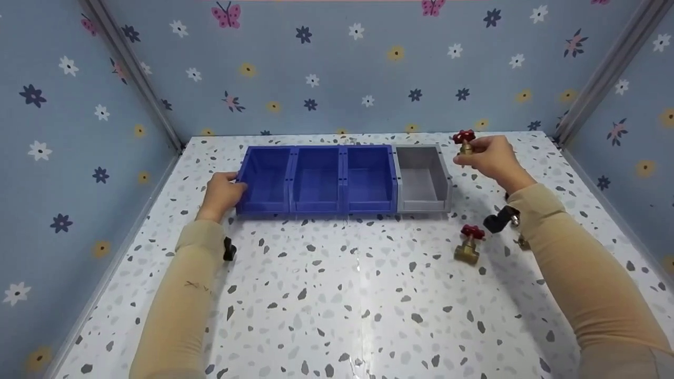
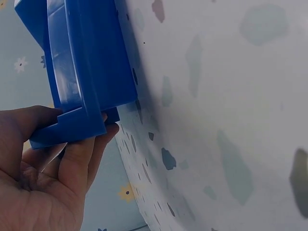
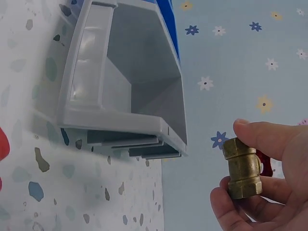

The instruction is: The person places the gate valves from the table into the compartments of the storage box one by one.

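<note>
My right hand (image 1: 492, 158) pinches a brass gate valve (image 1: 466, 149) with a red handwheel, held up just right of the grey bin (image 1: 421, 173). In the right wrist view, thumb and fingers hold the valve's brass body (image 3: 244, 168) beside the bin's open front. My left hand (image 1: 220, 195) grips the side wall of the leftmost blue bin (image 1: 265, 176), with the thumb on one side and fingers on the other, as the left wrist view shows. That blue bin joins two more blue bins and the grey one in a row. The insides that show hold nothing.
A second red-handled brass valve (image 1: 467, 246) stands on the speckled table (image 1: 326, 295). Near the right sleeve lies a black fitting (image 1: 500, 219), with a brass piece (image 1: 522, 242) partly hidden by the arm. A black item (image 1: 229, 249) shows beside the left sleeve. Patterned walls enclose the table.
</note>
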Demonstrator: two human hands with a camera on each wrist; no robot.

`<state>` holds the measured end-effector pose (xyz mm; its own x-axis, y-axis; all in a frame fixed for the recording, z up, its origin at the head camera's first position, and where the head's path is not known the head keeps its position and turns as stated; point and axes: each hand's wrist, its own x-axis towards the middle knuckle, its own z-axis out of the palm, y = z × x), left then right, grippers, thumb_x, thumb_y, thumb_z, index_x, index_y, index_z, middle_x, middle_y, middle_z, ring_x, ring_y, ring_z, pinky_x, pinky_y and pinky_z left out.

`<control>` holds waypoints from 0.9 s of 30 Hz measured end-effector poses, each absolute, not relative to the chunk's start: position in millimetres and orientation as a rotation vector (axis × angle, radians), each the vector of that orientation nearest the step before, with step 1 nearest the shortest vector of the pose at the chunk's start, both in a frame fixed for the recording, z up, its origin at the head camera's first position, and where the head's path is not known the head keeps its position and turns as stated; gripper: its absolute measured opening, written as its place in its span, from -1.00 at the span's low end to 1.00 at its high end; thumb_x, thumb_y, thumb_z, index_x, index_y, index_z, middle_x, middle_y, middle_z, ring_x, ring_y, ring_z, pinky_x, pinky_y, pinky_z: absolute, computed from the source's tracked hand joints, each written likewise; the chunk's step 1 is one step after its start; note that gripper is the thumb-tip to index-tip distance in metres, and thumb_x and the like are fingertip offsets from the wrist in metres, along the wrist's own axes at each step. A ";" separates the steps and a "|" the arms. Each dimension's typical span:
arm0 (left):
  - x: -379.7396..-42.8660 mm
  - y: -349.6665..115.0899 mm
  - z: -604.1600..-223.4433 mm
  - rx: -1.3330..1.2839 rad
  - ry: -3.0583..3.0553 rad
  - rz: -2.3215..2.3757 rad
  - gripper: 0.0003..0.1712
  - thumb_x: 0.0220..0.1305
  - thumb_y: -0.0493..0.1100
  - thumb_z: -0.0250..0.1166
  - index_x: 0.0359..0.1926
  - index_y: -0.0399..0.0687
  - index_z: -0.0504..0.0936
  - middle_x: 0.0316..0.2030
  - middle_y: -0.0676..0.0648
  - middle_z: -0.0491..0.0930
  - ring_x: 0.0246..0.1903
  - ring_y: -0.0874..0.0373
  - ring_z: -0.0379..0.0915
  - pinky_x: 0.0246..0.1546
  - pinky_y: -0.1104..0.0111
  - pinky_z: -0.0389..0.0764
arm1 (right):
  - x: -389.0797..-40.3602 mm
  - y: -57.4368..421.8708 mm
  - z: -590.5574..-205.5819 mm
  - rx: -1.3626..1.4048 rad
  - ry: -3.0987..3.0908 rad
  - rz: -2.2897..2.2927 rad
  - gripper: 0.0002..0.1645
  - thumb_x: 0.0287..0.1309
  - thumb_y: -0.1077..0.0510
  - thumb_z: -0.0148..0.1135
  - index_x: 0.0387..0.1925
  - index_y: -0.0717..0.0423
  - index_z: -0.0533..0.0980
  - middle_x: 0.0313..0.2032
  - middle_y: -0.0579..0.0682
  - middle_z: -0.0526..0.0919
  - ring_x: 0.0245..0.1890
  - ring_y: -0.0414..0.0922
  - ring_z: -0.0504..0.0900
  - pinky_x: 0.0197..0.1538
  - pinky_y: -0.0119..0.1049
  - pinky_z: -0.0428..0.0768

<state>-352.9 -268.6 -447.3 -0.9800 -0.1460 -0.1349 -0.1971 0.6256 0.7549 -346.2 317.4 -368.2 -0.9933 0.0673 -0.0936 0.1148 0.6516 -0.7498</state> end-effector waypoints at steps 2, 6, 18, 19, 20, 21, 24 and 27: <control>-353.3 -268.2 -446.4 -0.288 2.782 1.304 -0.29 0.53 -0.19 0.11 0.58 -0.42 0.31 0.56 -0.43 0.34 0.53 -0.28 0.37 0.60 -0.09 0.34 | -346.1 316.3 -367.9 0.153 2.803 -1.288 -0.09 0.35 -0.06 0.51 0.49 0.41 0.40 0.27 0.31 0.59 0.06 -0.09 0.60 -0.04 -0.46 0.59; -353.1 -267.8 -445.2 -0.284 2.783 1.303 -0.29 0.53 -0.19 0.11 0.59 -0.41 0.31 0.56 -0.43 0.34 0.54 -0.28 0.36 0.60 -0.08 0.34 | -345.5 311.7 -366.7 0.146 2.799 -1.313 -0.10 0.35 -0.05 0.51 0.49 0.40 0.41 0.27 0.29 0.60 0.04 -0.13 0.60 -0.11 -0.53 0.58; -351.2 -267.5 -446.8 -0.278 2.806 1.296 -0.30 0.52 -0.18 0.11 0.58 -0.40 0.34 0.54 -0.42 0.37 0.54 -0.29 0.36 0.59 -0.10 0.34 | -343.1 294.1 -360.2 0.149 2.773 -1.364 -0.15 0.36 -0.03 0.50 0.50 0.33 0.44 0.26 0.25 0.60 0.06 -0.11 0.61 -0.08 -0.51 0.63; -351.4 -267.7 -446.7 -0.283 2.803 1.292 -0.29 0.52 -0.18 0.11 0.58 -0.40 0.33 0.55 -0.42 0.36 0.54 -0.29 0.36 0.59 -0.10 0.34 | -343.0 292.7 -360.2 0.146 2.772 -1.365 -0.15 0.36 -0.02 0.50 0.49 0.33 0.44 0.25 0.24 0.61 0.04 -0.11 0.61 -0.11 -0.53 0.62; -351.5 -267.9 -446.8 -0.289 2.800 1.290 -0.29 0.53 -0.18 0.11 0.59 -0.40 0.32 0.55 -0.42 0.35 0.54 -0.30 0.35 0.60 -0.10 0.34 | -343.4 291.5 -360.4 0.145 2.773 -1.365 -0.16 0.35 -0.02 0.50 0.48 0.32 0.45 0.24 0.23 0.62 0.03 -0.12 0.62 -0.13 -0.53 0.63; -351.6 -268.1 -447.0 -0.294 2.797 1.290 -0.29 0.53 -0.17 0.11 0.59 -0.41 0.32 0.56 -0.42 0.35 0.55 -0.30 0.34 0.60 -0.10 0.33 | -343.7 290.2 -360.6 0.145 2.771 -1.370 -0.16 0.35 -0.01 0.51 0.48 0.32 0.45 0.24 0.23 0.62 0.03 -0.12 0.62 -0.12 -0.53 0.64; -352.2 -268.4 -447.6 -0.292 2.794 1.286 -0.29 0.54 -0.17 0.10 0.59 -0.41 0.31 0.56 -0.43 0.34 0.55 -0.30 0.35 0.60 -0.11 0.33 | -344.5 286.8 -361.0 0.142 2.765 -1.385 -0.17 0.34 0.00 0.52 0.48 0.32 0.46 0.24 0.24 0.63 0.02 -0.13 0.63 -0.11 -0.52 0.67; -352.7 -268.6 -448.7 -0.295 2.797 1.280 -0.29 0.53 -0.17 0.10 0.59 -0.41 0.32 0.56 -0.43 0.35 0.54 -0.30 0.36 0.60 -0.10 0.33 | -345.0 283.6 -361.6 0.136 2.750 -1.404 -0.16 0.34 0.00 0.52 0.48 0.33 0.46 0.24 0.25 0.63 0.01 -0.12 0.66 -0.13 -0.53 0.69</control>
